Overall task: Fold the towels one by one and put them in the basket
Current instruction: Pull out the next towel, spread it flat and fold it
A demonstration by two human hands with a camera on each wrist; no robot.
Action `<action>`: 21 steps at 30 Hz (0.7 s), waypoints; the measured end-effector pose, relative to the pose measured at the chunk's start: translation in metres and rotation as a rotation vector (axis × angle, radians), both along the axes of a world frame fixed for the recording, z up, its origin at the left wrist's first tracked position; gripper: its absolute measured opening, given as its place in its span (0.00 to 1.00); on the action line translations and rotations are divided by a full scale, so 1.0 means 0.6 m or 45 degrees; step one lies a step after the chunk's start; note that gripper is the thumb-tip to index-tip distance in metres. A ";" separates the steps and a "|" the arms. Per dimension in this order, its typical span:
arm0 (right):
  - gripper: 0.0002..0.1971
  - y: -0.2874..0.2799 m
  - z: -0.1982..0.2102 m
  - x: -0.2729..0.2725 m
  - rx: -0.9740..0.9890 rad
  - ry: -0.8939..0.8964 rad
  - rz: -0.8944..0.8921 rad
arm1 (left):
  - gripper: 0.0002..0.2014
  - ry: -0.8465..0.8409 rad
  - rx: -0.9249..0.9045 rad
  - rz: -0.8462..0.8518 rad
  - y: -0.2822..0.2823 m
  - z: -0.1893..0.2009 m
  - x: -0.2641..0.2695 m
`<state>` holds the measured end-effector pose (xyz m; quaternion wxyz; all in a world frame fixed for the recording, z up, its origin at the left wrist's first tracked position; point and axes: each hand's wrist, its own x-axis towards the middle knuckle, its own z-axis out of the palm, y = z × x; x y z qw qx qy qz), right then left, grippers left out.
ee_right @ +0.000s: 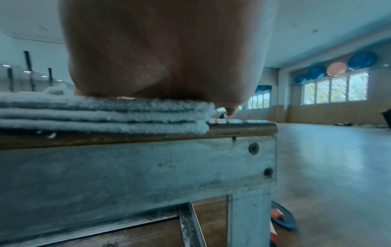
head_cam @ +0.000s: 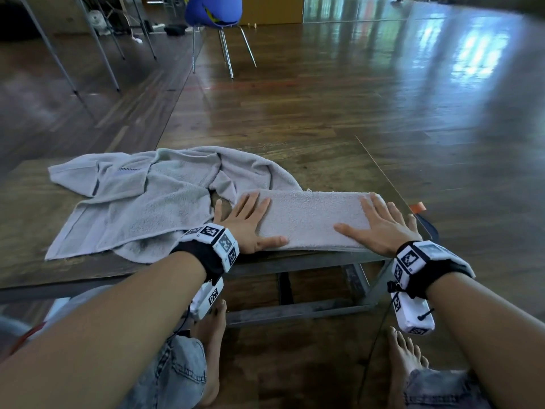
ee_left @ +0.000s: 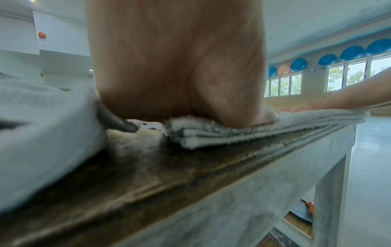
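Pressing down with both palms, I have my left hand (head_cam: 247,222) spread flat on the left end of the folded towel (head_cam: 309,219) and my right hand (head_cam: 380,227) spread flat on its right end, fingers straight, nothing pinched. Under my palms the towel is a long narrow strip, and the wrist views show several layers stacked at each end, lying along the near edge of the low wooden table (head_cam: 23,261). I judge this one partly folded: it likely needs at least one more fold across its length. Just beyond my left hand a second towel (head_cam: 132,202) lies crumpled and unfolded, one corner running up against the strip. So one towel is underway and one is untouched. No basket shows in any view, so nothing is visibly put away yet
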<state>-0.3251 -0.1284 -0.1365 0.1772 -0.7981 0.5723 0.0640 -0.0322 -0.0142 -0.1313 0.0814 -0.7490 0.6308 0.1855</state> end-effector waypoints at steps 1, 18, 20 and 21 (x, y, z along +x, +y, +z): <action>0.62 0.004 0.002 0.003 -0.071 0.002 -0.010 | 0.59 0.000 0.006 0.003 0.001 0.003 0.000; 0.24 0.027 0.036 0.046 -0.443 -0.142 0.126 | 0.32 -0.140 -0.469 0.220 -0.008 0.039 -0.041; 0.20 0.033 0.030 0.043 -0.526 -0.177 0.219 | 0.31 -0.113 -0.420 0.274 -0.007 0.042 -0.049; 0.19 0.036 0.026 0.042 -0.515 -0.186 0.268 | 0.29 -0.093 -0.409 0.278 -0.007 0.042 -0.051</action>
